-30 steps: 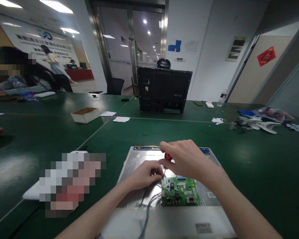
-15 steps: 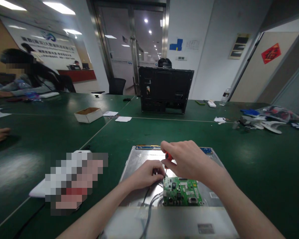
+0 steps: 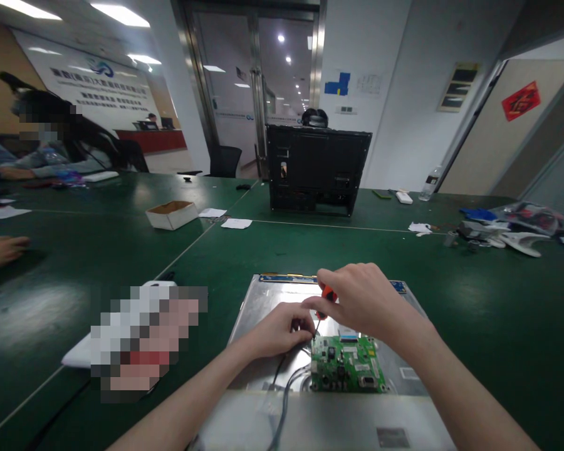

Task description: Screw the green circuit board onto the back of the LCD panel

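In front of me a flat metal display panel [image 3: 258,313] lies on the green table. On it sits a green circuit board [image 3: 348,369], with grey cables [image 3: 284,401] running off its left side and a flat ribbon cable [image 3: 348,332] at its upper edge. My right hand [image 3: 369,294] is closed round the red handle of a screwdriver [image 3: 328,293], which tilts down to the board's upper left corner. Right beside the screwdriver's tip are the pinched fingers of my left hand [image 3: 282,329]; what they hold, if anything, is hidden.
A black monitor housing [image 3: 317,169] stands across the table, a person behind it. Left are a cardboard box [image 3: 172,216], a partly blurred white object [image 3: 78,354] and another person's hand [image 3: 4,250]. White plastic parts [image 3: 521,241] and a bottle [image 3: 430,185] are at right.
My right hand and the screwdriver tilt a little further right, and the ribbon cable now shows below them. My left hand stays by the board's corner. The whole view has shifted slightly.
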Demonstrator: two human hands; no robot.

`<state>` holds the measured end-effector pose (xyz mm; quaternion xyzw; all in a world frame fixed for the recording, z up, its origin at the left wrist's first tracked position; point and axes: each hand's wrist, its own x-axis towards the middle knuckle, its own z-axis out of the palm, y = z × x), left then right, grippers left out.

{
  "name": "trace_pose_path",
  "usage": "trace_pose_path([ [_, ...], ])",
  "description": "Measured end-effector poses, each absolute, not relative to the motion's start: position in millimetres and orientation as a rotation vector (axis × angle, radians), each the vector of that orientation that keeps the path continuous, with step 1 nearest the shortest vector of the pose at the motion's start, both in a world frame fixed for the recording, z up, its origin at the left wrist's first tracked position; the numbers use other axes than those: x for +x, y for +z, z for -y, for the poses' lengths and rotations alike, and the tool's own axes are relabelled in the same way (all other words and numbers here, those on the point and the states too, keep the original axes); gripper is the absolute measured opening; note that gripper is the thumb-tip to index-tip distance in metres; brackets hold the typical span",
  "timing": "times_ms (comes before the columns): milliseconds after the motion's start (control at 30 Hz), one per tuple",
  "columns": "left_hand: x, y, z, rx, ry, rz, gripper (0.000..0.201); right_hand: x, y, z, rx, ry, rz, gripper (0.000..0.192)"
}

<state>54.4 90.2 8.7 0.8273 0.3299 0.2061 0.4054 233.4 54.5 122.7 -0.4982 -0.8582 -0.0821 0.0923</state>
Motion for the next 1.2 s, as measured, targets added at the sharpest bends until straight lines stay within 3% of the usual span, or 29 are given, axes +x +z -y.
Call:
trace_pose_path([
  [67,54.5,9.8,-89.4,2.108,0.514,-0.852,0.011,232.0,121.3,-55.7,-1.496,-0.263,2.547,0.035],
  [233,54.8,4.0,-91.9,2.087,0.523,-0.826,0.015,233.3,122.5,-52.6,-1.408,-0.106,2.56,0.01],
  [367,54.1,1.5,-93.8,2.1,0.515,-0.804,0.018,237.0,124.3,-50.2,-1.338,-0.032,2.57,0.014],
  [500,54.2,4.5,-91.9,2.043,0.525,-0.798,0.016,235.5,120.8,-53.6,-1.44,-0.168,2.561,0.021],
  [633,54.5,5.7,-90.9,2.05,0.539,-0.809,0.015,233.9,118.5,-55.2,-1.421,-0.134,2.569,0.011],
  [800,54.3,5.0,-91.8,2.064,0.55,-0.789,0.017,236.7,123.2,-50.4,-1.336,0.0,2.58,0.018],
  [967,54.7,7.3,-89.9,2.037,0.559,-0.796,0.018,234.6,123.6,-50.9,-1.405,-0.095,2.592,0.023],
  [1133,54.3,4.4,-91.5,2.068,0.526,-0.831,0.018,232.7,123.0,-51.6,-1.438,-0.129,2.588,0.008],
  [1200,54.2,2.7,-92.8,2.095,0.529,-0.81,0.018,233.7,124.3,-49.9,-1.383,-0.054,2.577,0.014],
])
